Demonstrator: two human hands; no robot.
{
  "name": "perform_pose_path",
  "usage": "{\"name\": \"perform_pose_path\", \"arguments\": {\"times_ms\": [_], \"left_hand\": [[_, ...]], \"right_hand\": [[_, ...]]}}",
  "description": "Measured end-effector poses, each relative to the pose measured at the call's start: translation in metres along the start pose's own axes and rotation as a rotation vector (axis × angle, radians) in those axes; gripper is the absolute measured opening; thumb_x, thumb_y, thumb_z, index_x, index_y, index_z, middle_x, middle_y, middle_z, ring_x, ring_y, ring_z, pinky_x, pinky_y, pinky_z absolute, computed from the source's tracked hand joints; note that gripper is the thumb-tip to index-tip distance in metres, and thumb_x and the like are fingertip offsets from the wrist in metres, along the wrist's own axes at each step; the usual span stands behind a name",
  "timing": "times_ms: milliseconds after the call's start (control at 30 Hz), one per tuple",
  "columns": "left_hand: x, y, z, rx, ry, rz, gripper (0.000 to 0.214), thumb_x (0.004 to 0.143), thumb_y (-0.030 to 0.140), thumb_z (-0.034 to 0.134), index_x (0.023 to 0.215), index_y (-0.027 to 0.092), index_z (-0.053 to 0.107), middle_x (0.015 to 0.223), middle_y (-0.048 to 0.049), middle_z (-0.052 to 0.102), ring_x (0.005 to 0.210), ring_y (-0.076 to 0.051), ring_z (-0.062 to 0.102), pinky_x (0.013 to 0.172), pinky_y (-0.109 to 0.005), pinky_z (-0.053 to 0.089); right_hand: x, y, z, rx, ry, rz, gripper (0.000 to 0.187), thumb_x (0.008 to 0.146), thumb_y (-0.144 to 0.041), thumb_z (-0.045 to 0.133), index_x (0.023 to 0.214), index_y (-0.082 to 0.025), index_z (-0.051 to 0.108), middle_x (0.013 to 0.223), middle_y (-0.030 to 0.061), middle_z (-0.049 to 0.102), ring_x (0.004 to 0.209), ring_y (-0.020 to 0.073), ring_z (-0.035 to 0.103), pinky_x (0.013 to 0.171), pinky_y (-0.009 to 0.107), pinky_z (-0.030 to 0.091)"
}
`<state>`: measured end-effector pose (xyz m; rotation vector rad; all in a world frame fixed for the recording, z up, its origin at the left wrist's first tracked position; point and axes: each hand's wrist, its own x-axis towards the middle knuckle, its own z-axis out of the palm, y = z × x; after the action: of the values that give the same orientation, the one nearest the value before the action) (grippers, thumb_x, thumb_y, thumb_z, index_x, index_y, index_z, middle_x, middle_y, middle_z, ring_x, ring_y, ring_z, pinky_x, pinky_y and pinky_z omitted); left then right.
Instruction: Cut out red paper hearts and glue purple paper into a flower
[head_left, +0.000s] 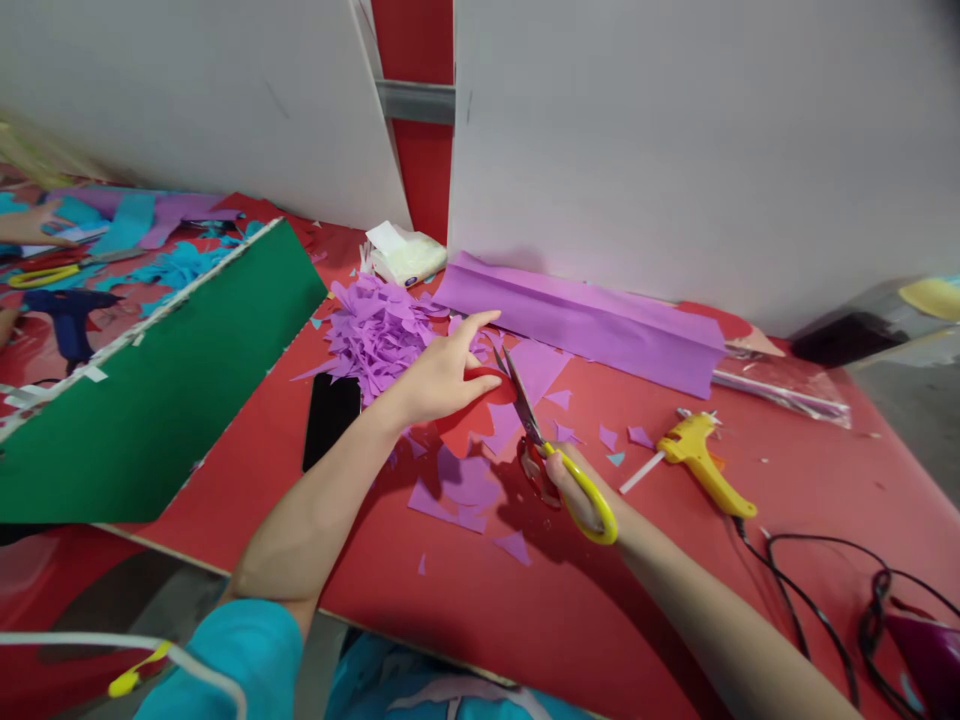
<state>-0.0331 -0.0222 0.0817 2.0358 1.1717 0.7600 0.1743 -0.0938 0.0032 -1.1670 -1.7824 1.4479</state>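
Observation:
My left hand (pixel 444 375) pinches a piece of red paper (pixel 474 412) over the red table, thumb below, fingers stretched above it. My right hand (pixel 581 490) grips yellow-and-red scissors (pixel 544 445), whose blades point up and away and meet the red paper's right edge. Under and around the paper lie purple paper scraps (pixel 461 490). A heap of cut purple pieces (pixel 379 330) sits just beyond my left hand.
A folded purple paper sheet (pixel 585 320) lies at the back. A yellow glue gun (pixel 701 460) with black cable (pixel 810 590) lies right. A black phone (pixel 331 415), green board (pixel 165 390) and tissue pack (pixel 405 255) lie left. Another person's hand (pixel 30 225) works far left.

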Motion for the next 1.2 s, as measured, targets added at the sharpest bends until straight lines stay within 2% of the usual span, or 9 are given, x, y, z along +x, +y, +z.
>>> {"name": "perform_pose_path", "arguments": {"times_ms": [100,333,533,667,767,967,1067,1133,1200], "left_hand": [[0.000,-0.002,0.000,-0.021,-0.011,0.005,0.068,0.074,0.020,0.059,0.134,0.019,0.029,0.062,0.0027,0.061,0.056,-0.012,0.056,0.061,-0.024,0.044],[0.000,-0.002,-0.002,0.049,-0.037,-0.003,0.068,0.074,0.020,0.058,0.135,0.019,0.027,0.070,0.0000,0.065,0.062,-0.014,0.059,0.063,-0.024,0.044],[0.000,0.000,-0.004,0.059,-0.079,-0.026,0.070,0.075,0.024,0.058,0.136,0.019,0.024,0.070,0.0011,0.064,0.066,-0.014,0.059,0.068,-0.026,0.045],[0.000,0.000,-0.005,0.054,-0.090,-0.038,0.072,0.075,0.025,0.058,0.137,0.019,0.023,0.076,-0.0010,0.065,0.068,-0.015,0.059,0.068,-0.027,0.044],[0.000,0.002,-0.005,0.038,-0.107,-0.036,0.074,0.075,0.027,0.059,0.138,0.019,0.022,0.077,-0.0016,0.065,0.070,-0.015,0.060,0.069,-0.026,0.044],[-0.003,0.009,-0.005,-0.031,-0.196,-0.063,0.080,0.075,0.029,0.060,0.140,0.018,0.016,0.067,0.0011,0.062,0.062,-0.013,0.056,0.063,-0.025,0.042],[-0.003,0.009,-0.003,-0.043,-0.225,-0.059,0.083,0.075,0.029,0.061,0.141,0.017,0.013,0.061,0.0028,0.059,0.054,-0.011,0.051,0.058,-0.024,0.040],[-0.003,0.009,-0.002,-0.056,-0.239,-0.058,0.085,0.075,0.030,0.062,0.141,0.016,0.012,0.061,0.0023,0.060,0.053,-0.011,0.051,0.056,-0.023,0.040],[-0.004,0.009,-0.001,-0.071,-0.251,-0.062,0.086,0.074,0.030,0.062,0.141,0.015,0.010,0.062,0.0015,0.061,0.053,-0.011,0.052,0.056,-0.023,0.040]], "right_hand": [[0.001,-0.001,-0.001,-0.047,-0.059,-0.022,0.057,0.077,-0.074,0.019,0.061,-0.022,0.036,0.049,-0.0044,0.034,0.041,0.0085,0.028,0.041,0.025,0.023],[0.001,-0.008,-0.002,-0.165,-0.021,-0.070,0.059,0.078,-0.073,0.014,0.053,-0.022,0.031,0.043,-0.0034,0.033,0.039,0.0087,0.027,0.041,0.026,0.021],[0.001,-0.012,-0.004,-0.300,0.081,0.045,0.056,0.079,-0.070,0.016,0.051,-0.023,0.026,0.040,-0.0040,0.031,0.037,0.0080,0.028,0.039,0.025,0.019],[0.001,-0.017,-0.014,-0.411,0.088,0.153,0.052,0.080,-0.064,0.025,0.049,-0.022,0.026,0.040,-0.0043,0.032,0.037,0.0073,0.029,0.039,0.024,0.020],[-0.001,-0.020,-0.026,-0.414,0.044,0.164,0.050,0.078,-0.064,0.028,0.053,-0.021,0.032,0.043,-0.0047,0.034,0.037,0.0070,0.031,0.039,0.023,0.022],[-0.010,-0.017,-0.045,-0.356,-0.137,0.055,0.064,0.078,-0.072,0.016,0.069,-0.016,0.046,0.051,-0.0027,0.040,0.040,0.0077,0.033,0.040,0.024,0.029],[-0.016,-0.018,-0.047,-0.369,-0.198,0.012,0.068,0.079,-0.072,0.012,0.072,-0.016,0.050,0.058,0.0016,0.047,0.046,0.0107,0.041,0.045,0.026,0.037],[-0.020,-0.020,-0.046,-0.390,-0.189,-0.033,0.066,0.081,-0.069,0.014,0.080,-0.015,0.053,0.069,0.0062,0.055,0.059,0.0153,0.051,0.058,0.030,0.045],[-0.023,-0.021,-0.044,-0.419,-0.175,-0.060,0.062,0.082,-0.067,0.018,0.090,-0.016,0.053,0.081,0.0095,0.059,0.073,0.0200,0.057,0.070,0.034,0.047]]}}
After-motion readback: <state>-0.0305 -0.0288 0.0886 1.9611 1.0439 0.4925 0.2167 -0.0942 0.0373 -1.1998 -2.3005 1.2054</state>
